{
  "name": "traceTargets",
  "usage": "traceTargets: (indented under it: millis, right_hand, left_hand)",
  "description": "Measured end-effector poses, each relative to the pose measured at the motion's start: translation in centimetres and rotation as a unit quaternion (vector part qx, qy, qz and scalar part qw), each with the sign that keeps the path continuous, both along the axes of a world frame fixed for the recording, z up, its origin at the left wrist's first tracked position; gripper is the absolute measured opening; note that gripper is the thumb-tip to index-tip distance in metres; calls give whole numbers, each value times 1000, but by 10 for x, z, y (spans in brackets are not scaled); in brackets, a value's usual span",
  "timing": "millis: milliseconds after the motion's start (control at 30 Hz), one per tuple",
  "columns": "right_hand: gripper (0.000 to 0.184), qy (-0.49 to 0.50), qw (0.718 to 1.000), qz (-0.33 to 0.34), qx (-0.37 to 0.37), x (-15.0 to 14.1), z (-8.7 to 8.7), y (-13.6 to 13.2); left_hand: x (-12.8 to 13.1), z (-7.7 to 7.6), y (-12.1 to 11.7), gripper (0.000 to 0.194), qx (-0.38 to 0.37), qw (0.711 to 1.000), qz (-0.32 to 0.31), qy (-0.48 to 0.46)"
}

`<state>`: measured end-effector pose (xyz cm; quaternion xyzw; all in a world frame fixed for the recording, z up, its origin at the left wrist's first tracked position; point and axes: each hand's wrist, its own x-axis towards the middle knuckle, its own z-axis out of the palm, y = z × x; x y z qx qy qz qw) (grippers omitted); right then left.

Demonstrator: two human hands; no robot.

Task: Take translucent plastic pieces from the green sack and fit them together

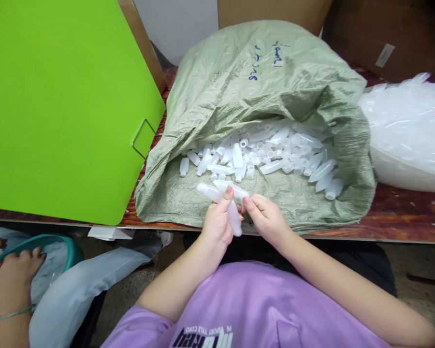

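Observation:
Several translucent white plastic tubes (209,192) with narrow tips are gripped by my left hand (219,220), the thumb pressing across them. One tube (235,220) points down out of that hand toward me. My right hand (264,215) pinches the right end of another tube (239,192) that lies under my left thumb. Both hands are in front of the mouth of a pale green woven sack (268,72). Inside the sack's opening lies a heap of similar small plastic tubes (250,154).
A bright green panel (58,106) with a wire handle stands at left. To the right lies a clear bag of white plastic pieces (409,135). Cardboard boxes (369,38) stand behind. At lower left, another person's hand (14,275) rests at a teal basin (74,251).

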<state>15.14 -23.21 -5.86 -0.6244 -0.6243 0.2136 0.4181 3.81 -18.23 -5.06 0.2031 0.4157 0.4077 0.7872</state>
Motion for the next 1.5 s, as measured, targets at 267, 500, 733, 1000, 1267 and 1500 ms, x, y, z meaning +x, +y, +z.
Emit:
traceTargets:
  millis: [267,500,733,1000,1267,1500]
  right_hand:
    - [26,-212,971,-30,107,8,0,2]
    - [26,-99,993,11,64,6,0,2]
    - [29,170,984,21,-41,-5,-2,0]
    - [34,403,895,104,-158,-15,0,3]
    - [28,-140,979,-37,-142,28,19,37]
    - [33,-324,933,-54,-147,43,-2,71]
  left_hand:
    - [0,4,-4,45,-1,1000,-1,6]
    - [-3,3,-4,41,10,999,-40,-10]
    - [-5,-1,-1,36,-27,996,-74,-44]
    - [-16,-6,2,36,7,996,-86,-25]
    - [-116,17,2,36,194,875,-397,198]
    - [-126,-41,-24,39,-81,800,-535,261]
